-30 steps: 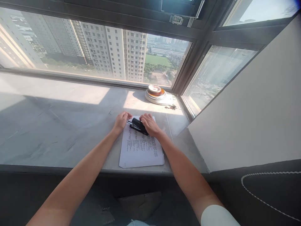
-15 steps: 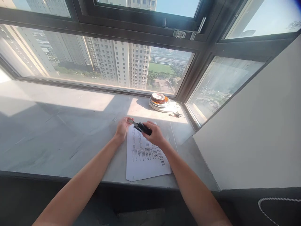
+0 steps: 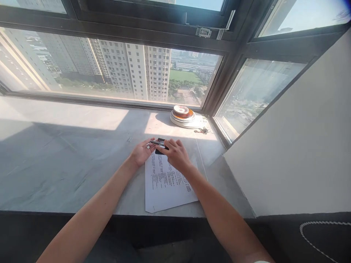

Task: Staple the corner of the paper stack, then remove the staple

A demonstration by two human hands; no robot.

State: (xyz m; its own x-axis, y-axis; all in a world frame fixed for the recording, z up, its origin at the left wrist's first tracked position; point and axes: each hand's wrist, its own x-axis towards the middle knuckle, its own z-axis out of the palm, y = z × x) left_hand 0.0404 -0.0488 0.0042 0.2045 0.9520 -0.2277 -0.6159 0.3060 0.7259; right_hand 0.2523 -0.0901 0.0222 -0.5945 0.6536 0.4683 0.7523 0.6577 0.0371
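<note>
A printed sheet of paper point(image 3: 166, 184) lies on the grey stone windowsill point(image 3: 68, 160), near its front edge. At the sheet's top end my right hand point(image 3: 175, 153) is closed round a black stapler point(image 3: 160, 145), which it holds just above the paper. My left hand point(image 3: 142, 151) is beside it on the left, fingers curled, with something small and pale at its fingertips near the stapler's metal front end. I cannot make out what that small thing is.
A stack of plates point(image 3: 183, 115) with an orange-patterned one on top stands in the sunlit back corner, with a small dark tangle point(image 3: 203, 130) beside it. A white wall point(image 3: 296, 146) closes the sill on the right. Window glass runs along the back.
The stapler was resting on the top of the sheet under my right hand; it has since been lifted and turned, and my left hand has moved to its front end.
</note>
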